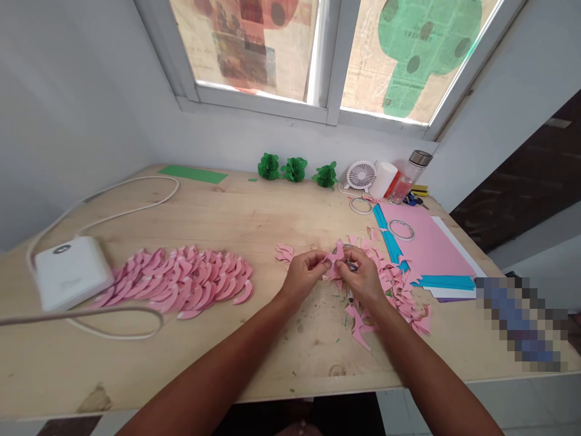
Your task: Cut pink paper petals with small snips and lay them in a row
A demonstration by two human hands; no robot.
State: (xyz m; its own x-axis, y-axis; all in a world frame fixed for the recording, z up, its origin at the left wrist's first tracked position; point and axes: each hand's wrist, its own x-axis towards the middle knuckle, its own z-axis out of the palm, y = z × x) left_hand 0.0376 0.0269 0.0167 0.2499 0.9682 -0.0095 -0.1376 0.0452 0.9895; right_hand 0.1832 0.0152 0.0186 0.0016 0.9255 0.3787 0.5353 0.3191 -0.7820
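Observation:
Between my two hands, above the middle right of the table, is a small cut piece of pink paper (334,259). My left hand (305,274) is closed, pinching the paper's left side between thumb and fingers. My right hand (363,275) is closed around what look like small scissors (351,265), mostly hidden by the fingers, with its thumb close to the paper. Pink paper scraps (399,284) lie heaped beside and under my right hand. To the left, many curved pink paper pieces (190,278) are laid in overlapping rows.
A white power bank (72,272) with a looping cable sits at left. Three green paper ornaments (295,169), a small fan (361,175) and a bottle (408,178) line the back. Pink sheets (431,242) and a tape roll (402,230) lie at right.

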